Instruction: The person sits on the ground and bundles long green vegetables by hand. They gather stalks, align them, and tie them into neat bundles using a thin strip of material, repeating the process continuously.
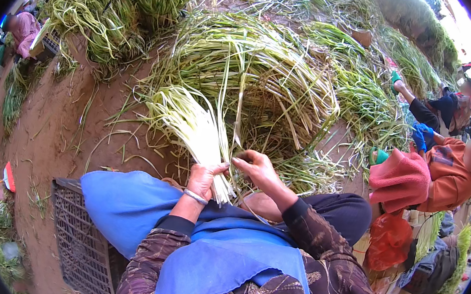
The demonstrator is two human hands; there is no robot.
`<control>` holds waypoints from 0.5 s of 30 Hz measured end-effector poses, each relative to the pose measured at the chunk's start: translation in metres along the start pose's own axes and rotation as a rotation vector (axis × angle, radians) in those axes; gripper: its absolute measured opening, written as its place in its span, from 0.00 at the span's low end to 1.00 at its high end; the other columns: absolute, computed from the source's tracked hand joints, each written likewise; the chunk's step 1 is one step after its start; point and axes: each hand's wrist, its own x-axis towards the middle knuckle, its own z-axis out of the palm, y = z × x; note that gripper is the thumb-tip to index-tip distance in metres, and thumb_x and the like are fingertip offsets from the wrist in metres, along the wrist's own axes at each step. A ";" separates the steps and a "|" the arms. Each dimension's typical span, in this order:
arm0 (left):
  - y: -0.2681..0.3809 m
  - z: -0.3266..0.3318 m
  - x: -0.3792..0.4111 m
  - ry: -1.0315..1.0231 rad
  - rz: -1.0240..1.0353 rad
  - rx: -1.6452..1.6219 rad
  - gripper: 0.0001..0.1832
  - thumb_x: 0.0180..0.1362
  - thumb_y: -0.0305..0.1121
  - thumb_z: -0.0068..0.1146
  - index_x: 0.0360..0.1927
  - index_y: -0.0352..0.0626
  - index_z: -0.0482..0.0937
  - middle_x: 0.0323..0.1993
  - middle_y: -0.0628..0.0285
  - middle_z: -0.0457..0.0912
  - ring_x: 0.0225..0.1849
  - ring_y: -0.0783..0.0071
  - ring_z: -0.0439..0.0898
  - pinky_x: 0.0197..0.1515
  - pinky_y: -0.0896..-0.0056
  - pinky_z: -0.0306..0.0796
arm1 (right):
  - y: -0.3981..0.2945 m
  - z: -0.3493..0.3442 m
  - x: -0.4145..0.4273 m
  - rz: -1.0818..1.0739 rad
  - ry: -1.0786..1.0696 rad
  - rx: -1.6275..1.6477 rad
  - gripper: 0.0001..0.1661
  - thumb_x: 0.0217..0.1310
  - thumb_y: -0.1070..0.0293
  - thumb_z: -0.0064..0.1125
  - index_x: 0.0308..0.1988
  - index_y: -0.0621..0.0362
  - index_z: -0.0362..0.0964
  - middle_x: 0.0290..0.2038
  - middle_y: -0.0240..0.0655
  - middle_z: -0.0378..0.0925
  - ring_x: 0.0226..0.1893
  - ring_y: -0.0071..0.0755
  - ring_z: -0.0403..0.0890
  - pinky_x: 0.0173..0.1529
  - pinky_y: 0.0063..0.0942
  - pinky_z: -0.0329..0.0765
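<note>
My left hand (204,180) grips a bundle of garlic chives (196,130) near its white stem ends. The pale leaves fan up and away to the left. Close by on the right, my right hand (259,171) has its thumb and forefinger bent towards each other beside the stems. A thin withered strand (239,108) runs down to these fingertips, but whether they pinch it is hidden by blur. Beyond both hands lies a large heap of chives (253,58), green on top and straw-coloured towards the near side. A blue apron (224,257) covers my lap.
A black plastic crate (83,238) stands at my left on the brown floor (48,127). Tall chive bundles (102,17) rise at the far left. A co-worker in an orange top (452,174) sits at right, near a red plastic bag (389,236). Other people sit farther off.
</note>
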 end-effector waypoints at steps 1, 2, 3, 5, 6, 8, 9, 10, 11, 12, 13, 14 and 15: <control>0.000 0.000 0.000 0.000 -0.004 -0.017 0.12 0.50 0.17 0.64 0.40 0.32 0.80 0.32 0.59 0.82 0.30 0.72 0.81 0.34 0.72 0.76 | -0.001 0.004 0.010 0.048 0.018 0.077 0.19 0.62 0.55 0.62 0.42 0.60 0.77 0.24 0.24 0.74 0.22 0.13 0.70 0.25 0.15 0.66; 0.000 0.000 0.001 0.002 -0.002 -0.028 0.12 0.50 0.17 0.64 0.41 0.32 0.80 0.32 0.59 0.83 0.30 0.72 0.81 0.34 0.72 0.76 | 0.000 0.008 0.019 0.117 0.013 0.164 0.15 0.62 0.59 0.63 0.40 0.60 0.78 0.24 0.24 0.75 0.20 0.14 0.70 0.24 0.15 0.65; 0.000 0.000 0.002 0.002 0.008 -0.033 0.13 0.50 0.17 0.63 0.41 0.32 0.80 0.33 0.59 0.83 0.30 0.72 0.81 0.34 0.72 0.76 | 0.002 0.011 0.025 0.102 0.014 0.215 0.13 0.61 0.60 0.63 0.39 0.60 0.77 0.24 0.24 0.75 0.20 0.14 0.70 0.23 0.16 0.64; 0.000 -0.001 0.003 0.034 0.003 -0.080 0.12 0.49 0.17 0.65 0.38 0.33 0.80 0.31 0.60 0.82 0.29 0.71 0.81 0.33 0.72 0.76 | 0.007 0.016 0.033 0.073 0.014 0.315 0.11 0.61 0.63 0.64 0.37 0.59 0.77 0.24 0.25 0.76 0.19 0.14 0.70 0.23 0.16 0.64; 0.001 -0.001 0.004 0.048 0.017 -0.096 0.11 0.48 0.17 0.66 0.37 0.34 0.81 0.30 0.60 0.82 0.28 0.71 0.81 0.32 0.72 0.76 | 0.011 0.014 0.032 0.064 0.039 0.360 0.08 0.60 0.66 0.65 0.35 0.58 0.77 0.24 0.25 0.76 0.19 0.15 0.70 0.23 0.16 0.63; 0.004 -0.003 0.006 0.078 -0.005 -0.114 0.11 0.50 0.18 0.64 0.39 0.32 0.80 0.30 0.59 0.82 0.29 0.70 0.81 0.34 0.72 0.76 | 0.022 0.008 0.028 0.045 0.060 0.355 0.09 0.59 0.66 0.64 0.34 0.59 0.76 0.25 0.28 0.76 0.21 0.21 0.72 0.25 0.21 0.66; 0.006 -0.003 0.006 0.105 -0.009 -0.105 0.11 0.50 0.18 0.63 0.39 0.32 0.80 0.30 0.59 0.82 0.30 0.70 0.81 0.35 0.72 0.76 | 0.028 0.002 0.026 0.035 0.068 0.322 0.09 0.59 0.66 0.64 0.34 0.59 0.76 0.25 0.30 0.77 0.22 0.24 0.73 0.26 0.23 0.67; 0.008 -0.002 0.007 0.117 0.003 -0.122 0.10 0.50 0.19 0.63 0.38 0.32 0.79 0.27 0.59 0.81 0.27 0.69 0.81 0.33 0.71 0.76 | 0.036 -0.008 0.023 0.020 0.075 0.250 0.09 0.59 0.65 0.63 0.33 0.60 0.75 0.25 0.32 0.77 0.22 0.27 0.74 0.27 0.26 0.68; 0.013 -0.002 0.008 0.120 -0.004 -0.178 0.10 0.49 0.18 0.64 0.37 0.33 0.79 0.27 0.59 0.81 0.27 0.69 0.81 0.32 0.71 0.76 | 0.044 -0.021 0.019 0.001 0.084 0.148 0.09 0.58 0.65 0.63 0.33 0.60 0.75 0.26 0.33 0.77 0.23 0.30 0.75 0.29 0.28 0.70; 0.019 -0.004 0.008 0.127 -0.005 -0.218 0.10 0.48 0.18 0.65 0.36 0.33 0.80 0.27 0.59 0.81 0.26 0.69 0.80 0.31 0.71 0.76 | 0.053 -0.036 0.016 -0.023 0.111 0.005 0.10 0.58 0.65 0.62 0.32 0.60 0.75 0.26 0.35 0.77 0.24 0.33 0.76 0.30 0.30 0.71; 0.025 -0.004 0.009 0.151 -0.005 -0.234 0.10 0.47 0.17 0.65 0.35 0.34 0.80 0.27 0.59 0.81 0.25 0.70 0.80 0.30 0.71 0.76 | 0.063 -0.056 0.014 -0.067 0.156 -0.198 0.10 0.57 0.65 0.62 0.32 0.61 0.74 0.27 0.37 0.77 0.25 0.36 0.77 0.31 0.33 0.72; 0.031 -0.004 0.008 0.173 0.049 -0.226 0.10 0.47 0.18 0.65 0.35 0.34 0.79 0.26 0.59 0.81 0.25 0.69 0.80 0.29 0.70 0.76 | 0.072 -0.080 0.013 -0.117 0.221 -0.441 0.10 0.57 0.65 0.62 0.31 0.61 0.74 0.27 0.39 0.78 0.26 0.38 0.78 0.32 0.35 0.73; 0.037 -0.004 0.006 0.171 0.077 -0.227 0.10 0.48 0.18 0.65 0.35 0.33 0.79 0.25 0.59 0.81 0.25 0.69 0.80 0.29 0.71 0.76 | 0.081 -0.105 0.012 -0.165 0.304 -0.709 0.10 0.57 0.65 0.61 0.31 0.61 0.74 0.27 0.40 0.78 0.27 0.41 0.79 0.33 0.37 0.75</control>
